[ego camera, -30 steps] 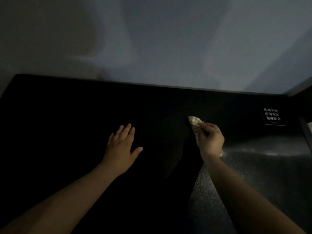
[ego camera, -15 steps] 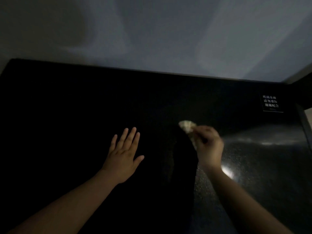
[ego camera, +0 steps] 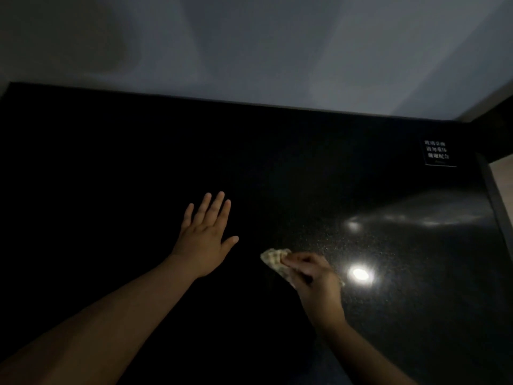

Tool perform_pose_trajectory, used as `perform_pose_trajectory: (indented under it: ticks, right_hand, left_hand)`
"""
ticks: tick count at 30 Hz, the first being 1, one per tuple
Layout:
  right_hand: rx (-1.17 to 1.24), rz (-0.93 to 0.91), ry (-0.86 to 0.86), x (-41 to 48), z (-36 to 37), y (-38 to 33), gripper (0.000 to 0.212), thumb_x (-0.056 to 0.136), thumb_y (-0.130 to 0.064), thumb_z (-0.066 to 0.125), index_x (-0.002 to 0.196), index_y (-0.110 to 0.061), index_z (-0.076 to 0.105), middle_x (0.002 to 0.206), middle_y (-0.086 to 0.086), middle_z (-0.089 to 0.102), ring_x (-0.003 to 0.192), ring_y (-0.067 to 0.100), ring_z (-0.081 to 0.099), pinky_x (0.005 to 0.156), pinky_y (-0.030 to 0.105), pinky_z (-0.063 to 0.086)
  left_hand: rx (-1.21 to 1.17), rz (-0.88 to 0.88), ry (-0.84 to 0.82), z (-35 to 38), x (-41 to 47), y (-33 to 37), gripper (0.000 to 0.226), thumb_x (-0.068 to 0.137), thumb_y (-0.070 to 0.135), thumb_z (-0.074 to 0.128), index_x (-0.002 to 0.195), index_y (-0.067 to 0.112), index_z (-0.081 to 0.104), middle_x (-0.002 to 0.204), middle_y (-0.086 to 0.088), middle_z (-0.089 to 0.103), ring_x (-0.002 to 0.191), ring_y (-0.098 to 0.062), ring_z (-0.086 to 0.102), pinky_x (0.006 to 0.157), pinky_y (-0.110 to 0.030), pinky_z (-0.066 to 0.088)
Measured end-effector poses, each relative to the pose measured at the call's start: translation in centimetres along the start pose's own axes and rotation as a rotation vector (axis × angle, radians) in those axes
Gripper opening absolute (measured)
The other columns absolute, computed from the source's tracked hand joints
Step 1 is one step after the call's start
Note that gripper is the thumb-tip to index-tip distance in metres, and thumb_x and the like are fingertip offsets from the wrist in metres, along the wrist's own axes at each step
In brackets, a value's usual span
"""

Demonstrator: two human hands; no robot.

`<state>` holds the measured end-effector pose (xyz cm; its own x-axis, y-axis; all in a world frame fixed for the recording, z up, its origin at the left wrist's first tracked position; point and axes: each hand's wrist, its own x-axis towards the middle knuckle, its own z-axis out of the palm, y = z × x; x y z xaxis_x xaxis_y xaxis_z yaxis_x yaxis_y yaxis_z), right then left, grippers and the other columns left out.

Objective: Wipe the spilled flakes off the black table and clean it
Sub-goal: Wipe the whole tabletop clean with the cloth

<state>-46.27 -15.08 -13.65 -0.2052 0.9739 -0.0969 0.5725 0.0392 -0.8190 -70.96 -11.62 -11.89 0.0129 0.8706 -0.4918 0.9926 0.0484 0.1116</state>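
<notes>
Left hand (ego camera: 204, 240) lies flat, fingers spread, on the black glossy desk (ego camera: 111, 168); at its 4 o'clock, right hand (ego camera: 313, 282) grips a crumpled pale checked cloth (ego camera: 273, 258).

— What colour is the table (ego camera: 116, 168)?
— Black, with fine pale speckles where light hits.
— The cloth (ego camera: 274, 259)?
— Cream, with a small checked pattern.
— The sign (ego camera: 438, 152)?
— Black, white lettering

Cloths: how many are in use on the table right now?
1. A pale cloth is bunched under the right hand on the black table. The left hand lies flat and empty. Dark areas could hide more.
</notes>
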Motion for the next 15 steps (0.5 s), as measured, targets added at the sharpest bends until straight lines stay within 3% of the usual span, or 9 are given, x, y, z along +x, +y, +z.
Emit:
perform_pose_trajectory:
  ticks: [2, 6, 9, 12, 15]
  right_hand:
    - [-0.052, -0.043, 0.031, 1.8, -1.3, 0.0, 0.031, 0.081, -0.005, 0.076, 0.100, -0.030, 0.076, 0.098, -0.019, 0.064, 0.096, 0.001, 0.060, 0.082, 0.013, 0.046]
    - [-0.089, 0.029, 0.313, 8.1, -4.3, 0.4, 0.020, 0.086, -0.009, 0.071, 0.105, -0.015, 0.075, 0.105, -0.006, 0.064, 0.100, 0.017, 0.062, 0.089, 0.033, 0.053]
    - [-0.040, 0.139, 0.339, 8.4, -3.0, 0.7, 0.021, 0.087, -0.008, 0.068, 0.107, -0.015, 0.073, 0.105, -0.010, 0.060, 0.105, 0.014, 0.061, 0.095, 0.026, 0.049]
    - [-0.048, 0.097, 0.302, 4.1, -0.1, 1.0, 0.027, 0.083, -0.003, 0.073, 0.103, -0.021, 0.075, 0.102, -0.008, 0.062, 0.101, 0.015, 0.060, 0.092, 0.010, 0.041]
    - [-0.038, 0.076, 0.216, -1.6, 1.7, 0.3, 0.032, 0.081, -0.001, 0.074, 0.103, -0.024, 0.076, 0.103, -0.014, 0.061, 0.101, 0.000, 0.055, 0.089, 0.003, 0.036]
  left_hand:
    - [-0.011, 0.002, -0.002, -0.1, 0.0, 0.1, 0.077, 0.096, 0.058, 0.023, 0.150, 0.020, -0.017, 0.154, 0.001, -0.031, 0.141, -0.018, -0.030, 0.117, -0.047, -0.008]
    - [-0.075, 0.014, 0.033, -0.5, -0.4, 0.1, 0.076, 0.097, 0.054, 0.032, 0.152, 0.020, -0.009, 0.158, 0.001, -0.021, 0.144, -0.019, -0.020, 0.119, -0.047, -0.003]
    - [-0.187, 0.068, 0.093, -0.2, -2.1, 0.6, 0.070, 0.098, 0.046, 0.036, 0.152, 0.020, -0.001, 0.160, 0.003, -0.007, 0.146, -0.014, -0.010, 0.120, -0.042, 0.001]
    - [-0.208, 0.107, 0.080, 0.8, -4.5, 0.9, 0.067, 0.099, 0.045, 0.035, 0.152, 0.019, 0.004, 0.160, 0.004, -0.003, 0.146, -0.012, -0.009, 0.120, -0.041, 0.003]
    - [-0.152, 0.119, 0.074, 2.1, -6.4, 0.9, 0.067, 0.099, 0.047, 0.032, 0.152, 0.018, 0.004, 0.160, 0.003, -0.004, 0.146, -0.012, -0.012, 0.120, -0.041, 0.000]
